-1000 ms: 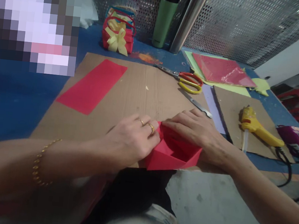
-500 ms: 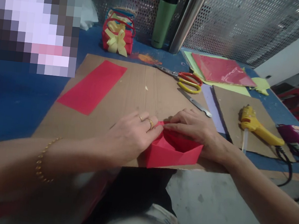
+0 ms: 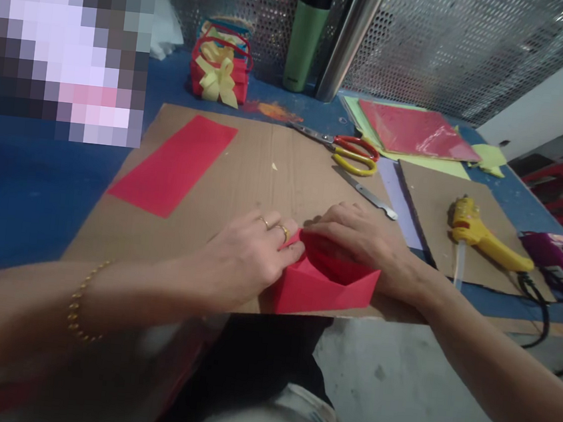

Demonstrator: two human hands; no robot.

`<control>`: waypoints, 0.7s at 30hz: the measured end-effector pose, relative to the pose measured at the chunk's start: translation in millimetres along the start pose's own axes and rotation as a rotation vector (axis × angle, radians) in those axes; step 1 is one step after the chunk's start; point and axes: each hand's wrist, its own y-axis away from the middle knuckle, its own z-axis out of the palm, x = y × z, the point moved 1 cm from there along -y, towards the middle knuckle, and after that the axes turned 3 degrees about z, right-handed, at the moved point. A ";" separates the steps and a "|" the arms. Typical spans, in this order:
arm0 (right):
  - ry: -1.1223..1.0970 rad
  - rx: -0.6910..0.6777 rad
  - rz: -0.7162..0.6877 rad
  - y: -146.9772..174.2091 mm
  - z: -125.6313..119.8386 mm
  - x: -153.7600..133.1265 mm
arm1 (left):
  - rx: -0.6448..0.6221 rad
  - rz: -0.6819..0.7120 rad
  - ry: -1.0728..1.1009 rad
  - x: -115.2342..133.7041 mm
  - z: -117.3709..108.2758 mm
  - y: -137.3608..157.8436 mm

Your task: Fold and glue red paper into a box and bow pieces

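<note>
A red folded paper box (image 3: pixel 325 295) with an open top sits at the front edge of the cardboard sheet (image 3: pixel 258 188). My left hand (image 3: pixel 252 251) is closed on the box's left wall, its thumb over the rim and its other fingers outside. My right hand (image 3: pixel 354 235) grips the far wall near the far left corner, with fingers reaching over the rim. The fingertips of both hands almost meet at that corner and partly hide it. Left of the hands, a flat red paper strip (image 3: pixel 175 165) lies on the cardboard.
Scissors (image 3: pixel 352 155) and a blade (image 3: pixel 366 193) lie beyond my right hand. A yellow glue gun (image 3: pixel 490 239) rests on a smaller cardboard piece (image 3: pixel 445 188), its cord trailing off the edge. Behind stand a small red basket (image 3: pixel 219 80), a green bottle (image 3: pixel 307 39) and a steel flask (image 3: pixel 350 40).
My left thumb has slid slightly down inside the corner, and my right fingers have edged left along the rim. The box stays in about the same place.
</note>
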 end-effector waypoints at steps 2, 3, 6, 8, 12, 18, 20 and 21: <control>0.016 0.073 0.071 2.2 -5.6 -0.5 | 0.005 0.015 0.004 -0.9 0.4 0.2; 0.027 0.117 0.121 3.8 -9.0 -1.1 | 0.007 0.020 0.006 -1.2 0.6 0.3; 0.012 0.191 0.222 9.5 -17.6 -4.0 | 0.005 0.010 0.012 -1.3 1.1 0.3; -0.031 0.174 0.223 13.0 -19.8 -6.0 | 0.012 -0.010 0.019 -0.9 1.3 0.0; -0.121 0.093 0.139 18.6 -16.2 -8.2 | 0.035 -0.011 0.029 -0.6 1.5 -0.8; -0.166 0.032 0.160 17.2 -13.2 -10.5 | 0.063 0.012 0.080 -3.4 1.4 -1.4; -0.150 0.070 0.231 13.6 -14.3 -11.0 | 0.035 0.000 0.099 -3.9 1.4 -1.5; -0.131 0.096 0.265 11.5 -14.7 -11.2 | 0.019 -0.010 0.106 -4.0 1.3 -1.5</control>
